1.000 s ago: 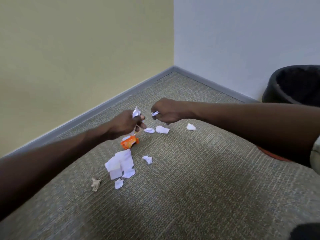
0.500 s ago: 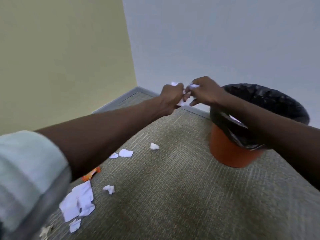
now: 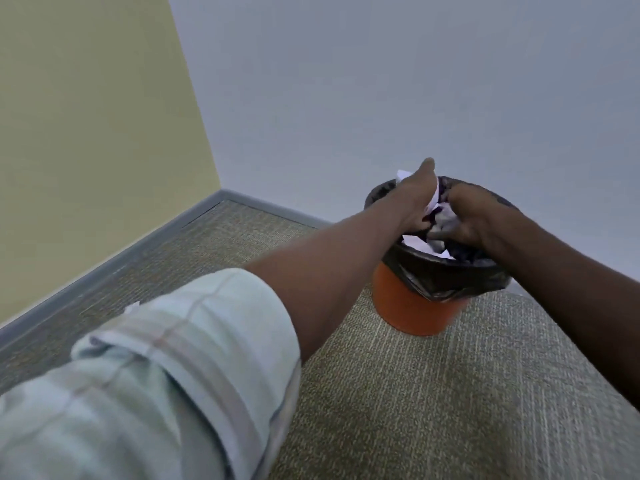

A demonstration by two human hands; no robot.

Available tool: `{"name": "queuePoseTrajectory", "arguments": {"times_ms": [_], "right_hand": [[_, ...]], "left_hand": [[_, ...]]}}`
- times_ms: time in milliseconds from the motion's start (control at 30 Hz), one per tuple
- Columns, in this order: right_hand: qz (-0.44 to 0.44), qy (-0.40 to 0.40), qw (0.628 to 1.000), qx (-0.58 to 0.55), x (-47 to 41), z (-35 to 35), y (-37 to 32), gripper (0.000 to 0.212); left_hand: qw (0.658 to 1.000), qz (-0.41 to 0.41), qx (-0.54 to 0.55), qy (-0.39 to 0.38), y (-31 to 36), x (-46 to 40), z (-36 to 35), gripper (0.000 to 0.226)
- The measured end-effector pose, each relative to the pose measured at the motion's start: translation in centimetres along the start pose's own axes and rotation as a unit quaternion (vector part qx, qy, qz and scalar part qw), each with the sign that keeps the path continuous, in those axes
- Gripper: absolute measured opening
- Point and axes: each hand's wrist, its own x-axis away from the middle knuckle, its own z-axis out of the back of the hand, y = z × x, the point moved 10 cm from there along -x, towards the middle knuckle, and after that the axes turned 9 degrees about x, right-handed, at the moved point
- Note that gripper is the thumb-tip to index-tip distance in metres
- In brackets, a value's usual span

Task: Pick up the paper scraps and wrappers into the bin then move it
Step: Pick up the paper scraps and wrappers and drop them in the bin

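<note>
- Head view: both hands meet directly above the mouth of the bin (image 3: 415, 313), an orange tub lined with a black bag (image 3: 446, 275) that folds over its rim.
- The left hand (image 3: 414, 199) reaches in from the left with the thumb raised; white paper scraps (image 3: 437, 199) show against its palm side, so it appears to grip them, though the fingers are hidden behind the hand.
- The right hand (image 3: 474, 216) comes in from the right, fingers curled down around a crumpled pale wad (image 3: 446, 220) just over the opening.
- More white paper (image 3: 414, 242) lies inside the liner below the hands, so some litter is already binned.
- The bin stands on the carpet (image 3: 433, 393), close to the grey-blue wall (image 3: 381, 98), near the room corner.
- A small white scrap (image 3: 131, 308) peeks out on the carpet beside the rolled-up sleeve (image 3: 194, 358); the sleeve hides the floor behind it, so other litter there cannot be ruled out.
- Judged progress: this handful is at the point of release but not yet dropped. At least one scrap is left to collect, and moving the bin looks not yet begun.
</note>
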Motion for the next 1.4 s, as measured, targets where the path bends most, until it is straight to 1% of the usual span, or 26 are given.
{"name": "queuePoseTrajectory", "arguments": {"times_ms": [33,67,100,133,200,233,267,367,467,533,567,633,700,833,867,933,1033,1133,1167,1267,1333,1400], "right_hand": [[-0.026,0.003,0.999,-0.025,-2.0,1.1,1.2,0.042],[-0.046,0.025,0.997,-0.051,-3.4,1.8,2.2,0.045],[-0.042,0.04,0.997,-0.054,-3.2,2.5,2.2,0.044],[-0.027,0.053,0.997,-0.055,-0.8,2.3,1.4,0.044],[-0.017,0.101,0.995,-0.017,3.8,1.8,0.1,0.048],[-0.008,0.122,0.992,-0.008,4.4,2.1,-0.4,0.049],[0.005,0.131,0.991,-0.031,4.5,2.1,-0.6,0.048],[0.008,0.132,0.991,-0.035,4.9,1.1,-0.9,0.043],[0.027,0.13,0.991,-0.013,5.3,-0.4,-1.5,0.048],[0.035,0.139,0.989,0.029,5.4,-1.7,-1.6,0.045],[0.054,0.153,0.984,0.072,5.7,-2.3,-2.1,0.041],[0.119,0.187,0.959,0.179,6.9,-4.1,-3.9,0.035],[0.17,0.191,0.935,0.245,7.7,-6.7,-5.2,0.037],[0.212,0.124,0.914,0.322,8.3,-13.6,-5.1,0.04],[0.227,0.101,0.908,0.337,8.6,-15.5,-4.9,0.039],[0.259,0.051,0.891,0.37,10.1,-19.4,-4.0,0.029],[0.291,-0.013,0.856,0.427,12.1,-24.7,-1.5,0.026],[0.318,-0.082,0.818,0.473,14.5,-29.4,1.5,0.028],[0.321,-0.111,0.802,0.492,15.2,-30.9,2.7,0.029],[0.342,-0.192,0.735,0.553,17.7,-35.2,6.4,0.036],[0.344,-0.235,0.71,0.568,18.6,-37.7,8.8,0.038],[0.341,-0.274,0.693,0.573,19.4,-39.9,11.3,0.041]], "left_hand": [[1.0,0.01,0.005,-0.019,-0.1,-1.4,-0.5,0.047],[0.999,0.012,-0.012,-0.032,-0.1,-0.8,-0.7,0.058],[0.999,0.007,-0.011,-0.035,-0.1,-0.9,-0.7,0.067],[0.999,-0.001,-0.004,-0.037,0.1,-0.8,-0.3,0.071],[1.0,-0.015,0.015,-0.017,0.4,-1.4,1.1,0.072],[1.0,-0.017,0.02,-0.009,0.4,-1.8,1.8,0.072],[0.999,-0.03,0.03,-0.009,0.8,-2.0,2.5,0.072],[0.998,-0.038,0.055,-0.014,1.5,-1.7,4.5,0.073],[0.998,-0.043,0.035,-0.014,2.2,-1.0,6.7,0.074],[0.999,-0.028,0.022,-0.019,2.4,-0.3,8.4,0.079],[0.999,-0.019,0.016,-0.02,2.4,0.3,9.3,0.082],[1.0,-0.001,0.002,-0.013,2.3,1.2,11.9,0.087],[1.0,0.013,-0.021,0.005,2.2,2.3,15.1,0.089],[0.996,0.045,-0.063,0.044,1.2,4.6,22.0,0.094],[0.995,0.048,-0.069,0.054,0.9,5.2,23.7,0.095],[0.993,0.048,-0.075,0.077,0.3,6.6,27.1,0.093],[0.989,0.047,-0.075,0.116,-1.2,8.8,32.4,0.088],[0.983,0.057,-0.081,0.154,-3.7,11.3,37.7,0.09],[0.98,0.062,-0.085,0.168,-4.8,12.1,39.3,0.091],[0.973,0.071,-0.081,0.206,-8.0,14.6,43.7,0.088],[0.965,0.064,-0.112,0.228,-9.6,16.0,46.3,0.083],[0.95,0.035,-0.192,0.244,-10.7,17.3,48.7,0.075]]}}
